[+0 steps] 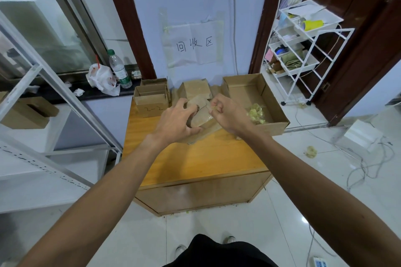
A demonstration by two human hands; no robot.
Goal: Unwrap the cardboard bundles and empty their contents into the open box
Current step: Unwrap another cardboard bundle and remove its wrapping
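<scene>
A brown cardboard bundle (200,115) wrapped in clear tape lies at the back of the wooden table (195,158). My left hand (176,120) grips its left side, fingers curled over the top. At the bundle's upper right edge my right hand (225,114) pinches a strip of tape or wrapping. The open box (265,93) stands right of my hands, with a small heap of yellow-green pieces (257,113) inside. Another flat cardboard piece (196,90) lies behind the bundle.
Small cardboard boxes (152,98) stand at the table's back left. A bottle (119,69) and a plastic bag (101,78) sit on the dark ledge. A white wire rack (303,50) stands to the right. One yellow-green piece (311,151) and cables lie on the floor.
</scene>
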